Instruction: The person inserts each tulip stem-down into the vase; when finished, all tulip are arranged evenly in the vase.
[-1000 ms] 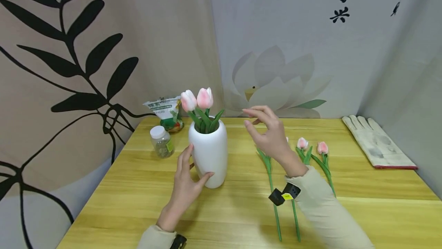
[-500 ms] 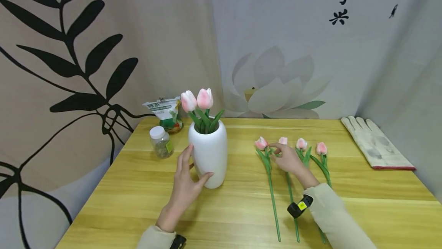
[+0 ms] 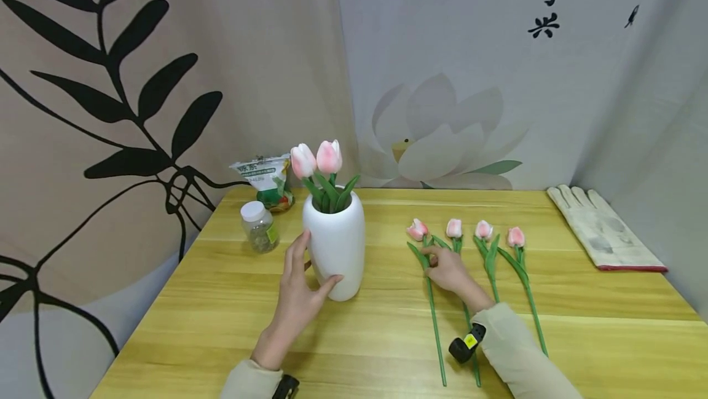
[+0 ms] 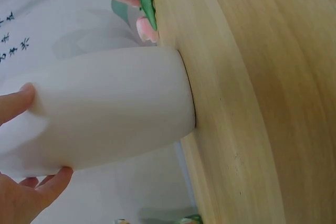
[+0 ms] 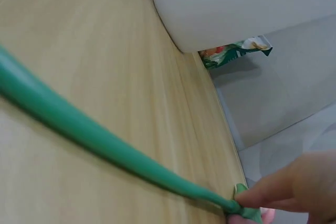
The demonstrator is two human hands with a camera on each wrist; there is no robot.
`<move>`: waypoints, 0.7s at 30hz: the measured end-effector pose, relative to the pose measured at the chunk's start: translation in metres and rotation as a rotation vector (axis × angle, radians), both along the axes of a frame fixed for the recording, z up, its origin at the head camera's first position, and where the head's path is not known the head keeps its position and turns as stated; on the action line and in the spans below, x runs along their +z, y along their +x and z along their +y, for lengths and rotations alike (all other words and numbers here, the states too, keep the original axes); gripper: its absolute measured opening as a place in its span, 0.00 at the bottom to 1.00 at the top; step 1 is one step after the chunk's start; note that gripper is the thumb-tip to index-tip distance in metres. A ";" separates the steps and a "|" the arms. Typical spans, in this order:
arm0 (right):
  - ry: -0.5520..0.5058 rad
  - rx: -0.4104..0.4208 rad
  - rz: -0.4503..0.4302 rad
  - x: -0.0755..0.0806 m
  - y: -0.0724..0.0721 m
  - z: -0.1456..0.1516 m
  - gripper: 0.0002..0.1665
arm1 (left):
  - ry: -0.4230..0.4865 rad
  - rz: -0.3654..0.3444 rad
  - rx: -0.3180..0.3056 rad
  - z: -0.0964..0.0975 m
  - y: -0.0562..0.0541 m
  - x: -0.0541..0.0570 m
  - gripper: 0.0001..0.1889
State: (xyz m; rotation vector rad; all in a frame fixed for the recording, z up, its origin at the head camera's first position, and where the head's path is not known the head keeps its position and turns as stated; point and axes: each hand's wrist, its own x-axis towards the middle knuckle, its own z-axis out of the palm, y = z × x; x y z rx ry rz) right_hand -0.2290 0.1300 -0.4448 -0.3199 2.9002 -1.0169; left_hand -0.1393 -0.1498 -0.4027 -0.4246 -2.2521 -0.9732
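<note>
One tulip (image 5: 107,145), leftmost of a row, lies on or just above the table (image 3: 193,325), pinched just below its flower, at the leaves, between thumb and finger of the right hand (image 3: 449,271), with three more tulips (image 3: 483,230) spread to its right. To its left stands the vase (image 3: 334,251), upright and held by the left hand (image 3: 298,297), which also grasps with thumb and fingers, while a pair of blooms (image 3: 329,157) rises from its mouth. Left of it are a jar (image 3: 259,227) and a bag (image 3: 268,181); far right, a glove (image 3: 603,230)
</note>
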 end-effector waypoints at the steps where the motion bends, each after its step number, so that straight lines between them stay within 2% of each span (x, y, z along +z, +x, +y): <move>1: -0.002 -0.006 0.000 -0.001 0.000 -0.001 0.28 | 0.000 -0.001 -0.001 0.000 0.000 0.000 0.53; 9: -0.030 -0.066 0.010 -0.006 -0.001 -0.007 0.25 | -0.003 0.003 -0.001 -0.001 0.001 0.000 0.53; 21: -0.170 -0.064 0.032 -0.011 -0.001 -0.010 0.22 | -0.005 -0.003 -0.007 -0.001 0.000 0.000 0.53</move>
